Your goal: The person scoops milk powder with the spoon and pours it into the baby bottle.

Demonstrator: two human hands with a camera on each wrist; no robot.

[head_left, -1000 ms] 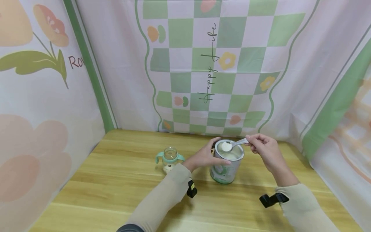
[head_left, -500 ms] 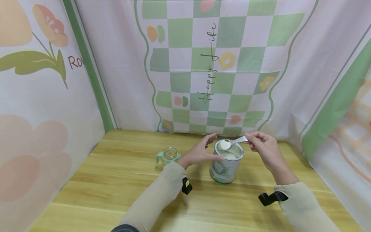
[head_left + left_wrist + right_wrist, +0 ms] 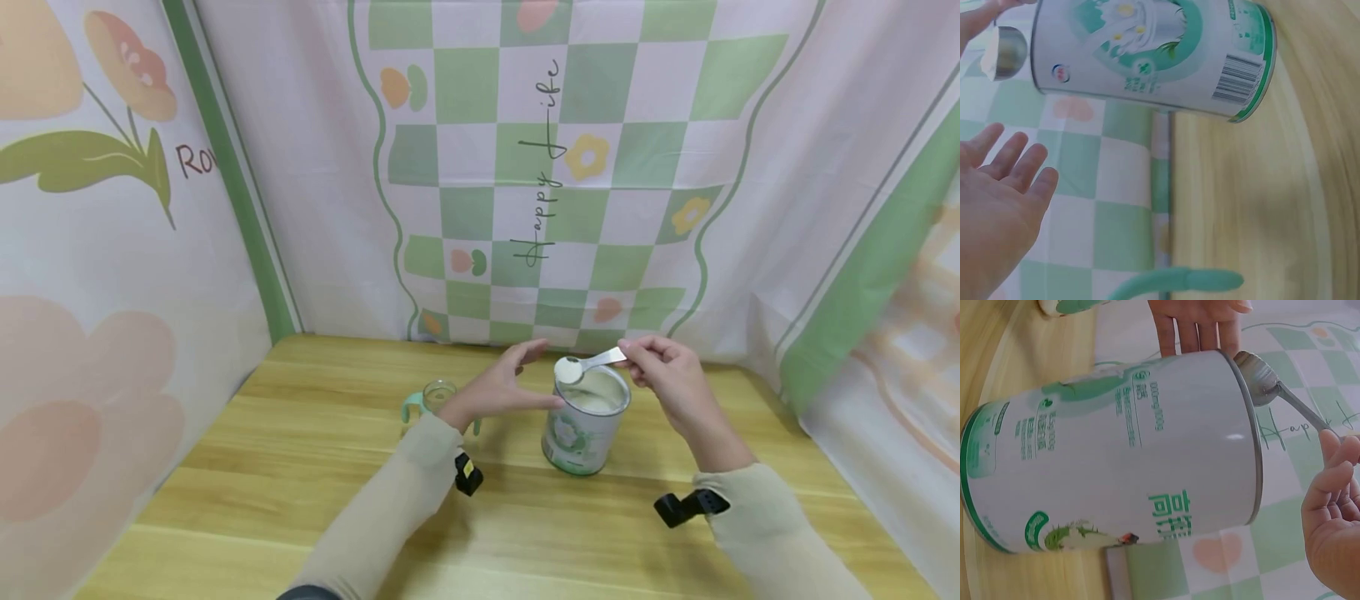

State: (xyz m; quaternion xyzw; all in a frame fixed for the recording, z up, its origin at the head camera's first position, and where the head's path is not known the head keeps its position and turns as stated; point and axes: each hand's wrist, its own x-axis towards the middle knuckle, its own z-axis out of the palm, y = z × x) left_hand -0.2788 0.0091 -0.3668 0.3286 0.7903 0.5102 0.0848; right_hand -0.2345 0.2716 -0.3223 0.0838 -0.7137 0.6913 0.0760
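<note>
My right hand [image 3: 670,379] pinches the handle of a metal measuring spoon [image 3: 604,358]. Its bowl, heaped with white powder [image 3: 568,370], is over the left rim of an open milk powder can [image 3: 581,437]. The can stands upright on the table, pale powder inside. Left of the can, my left hand [image 3: 498,387] has its fingers spread and holds nothing; in the left wrist view the palm [image 3: 997,212] is apart from the can. Behind the left wrist is a baby bottle with mint-green handles [image 3: 411,406], mostly hidden by hand and sleeve.
The wooden table [image 3: 285,467] meets a hanging green-and-white checked cloth [image 3: 525,208] along its back edge. Printed curtains stand to the left and right. A black wrist camera [image 3: 690,506] sits on the right sleeve, another on the left.
My left hand has let go of the can and moved left, covering more of the bottle. My right hand has brought the powder-filled spoon up and left, from over the can's mouth to its left rim.
</note>
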